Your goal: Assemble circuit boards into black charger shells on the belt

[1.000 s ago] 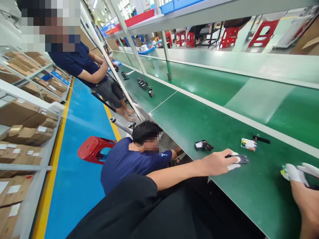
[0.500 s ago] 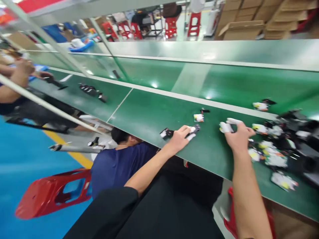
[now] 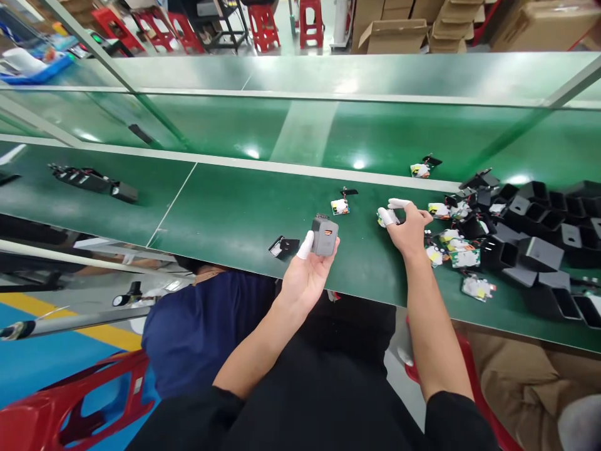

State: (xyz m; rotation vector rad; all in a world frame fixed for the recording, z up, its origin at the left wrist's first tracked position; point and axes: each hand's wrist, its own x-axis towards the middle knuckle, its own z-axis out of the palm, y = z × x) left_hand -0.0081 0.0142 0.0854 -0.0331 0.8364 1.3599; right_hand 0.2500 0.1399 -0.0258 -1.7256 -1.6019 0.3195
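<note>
My left hand (image 3: 307, 275) grips a grey plastic housing (image 3: 325, 237) between thumb and fingers, raised over the green bench, its face with a small slot turned up. White finger cots cover some fingertips. Over the bench to the right, the thumb and finger of my right hand (image 3: 407, 227) close on a small circuit board (image 3: 381, 217), mostly hidden by the fingertips. Another circuit board (image 3: 340, 207), wired to a black piece, lies between the hands farther back. Left of my left hand, a black part (image 3: 283, 247) rests near the bench edge.
Several loose circuit boards (image 3: 464, 258) lie at the right, beside a heap of dark housings (image 3: 539, 254). A row of dark assembled units (image 3: 89, 180) sits far left. A person in a blue shirt (image 3: 201, 332) bends below the bench edge, near a red stool (image 3: 94, 401).
My left hand has lifted off the bench and turned palm up, bringing the grey housing into sight. My right hand stays about the same place on the bench. The view has swung right.
</note>
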